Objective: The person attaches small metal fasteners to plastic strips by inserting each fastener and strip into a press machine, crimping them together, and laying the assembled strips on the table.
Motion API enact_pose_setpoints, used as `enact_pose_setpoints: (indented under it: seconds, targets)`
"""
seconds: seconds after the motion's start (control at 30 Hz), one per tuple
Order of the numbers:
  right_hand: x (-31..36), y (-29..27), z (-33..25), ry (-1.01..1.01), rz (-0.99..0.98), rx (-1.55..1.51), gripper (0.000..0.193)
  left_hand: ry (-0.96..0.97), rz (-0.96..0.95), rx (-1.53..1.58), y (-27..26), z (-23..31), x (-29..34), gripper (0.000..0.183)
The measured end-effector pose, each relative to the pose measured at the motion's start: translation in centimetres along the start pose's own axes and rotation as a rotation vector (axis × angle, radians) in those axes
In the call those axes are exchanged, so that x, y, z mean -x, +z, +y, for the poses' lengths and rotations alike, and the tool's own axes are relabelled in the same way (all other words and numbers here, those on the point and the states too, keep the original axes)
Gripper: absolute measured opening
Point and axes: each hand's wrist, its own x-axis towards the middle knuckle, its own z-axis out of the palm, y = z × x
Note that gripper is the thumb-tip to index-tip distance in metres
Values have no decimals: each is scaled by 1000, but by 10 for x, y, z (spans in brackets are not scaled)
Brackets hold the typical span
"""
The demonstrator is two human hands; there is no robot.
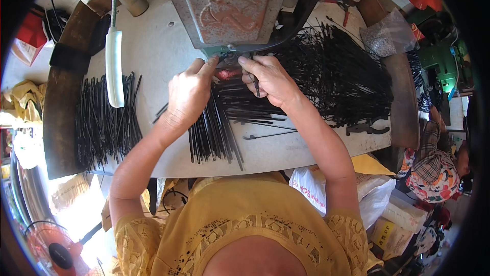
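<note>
Rod (pixel 257 88), black, is grasped in the right hand (pixel 270 79) at the machine (pixel 229 10). Left hand (pixel 191 87) is curled nearby, contents not discernible. Rod piles (pixel 337 72) lie on the table (pixel 153 36).

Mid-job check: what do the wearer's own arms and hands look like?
The left hand and right hand are ungloved, with no watch visible. Forearms are bare; the left sleeve and right sleeve are short, mustard yellow, with lacy openwork.
</note>
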Motion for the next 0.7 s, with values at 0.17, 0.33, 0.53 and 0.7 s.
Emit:
enact_pose_setpoints:
  seconds: [0.17,0.33,0.53,0.7]
  targets:
    - [2,0,-4,12,3,56,28,-130,-247,294,-24,-25,-3,18]
    - [3,1,1,-31,-67,56,30,-676,-583,972,-37,-10,13,16]
    - [0,13,4,-49,-156,-117,26,-727,-592,1171,-23,12,20,14]
    - [7,1,1,-70,-191,-216,24,-631,-539,1019,-25,18,14,13]
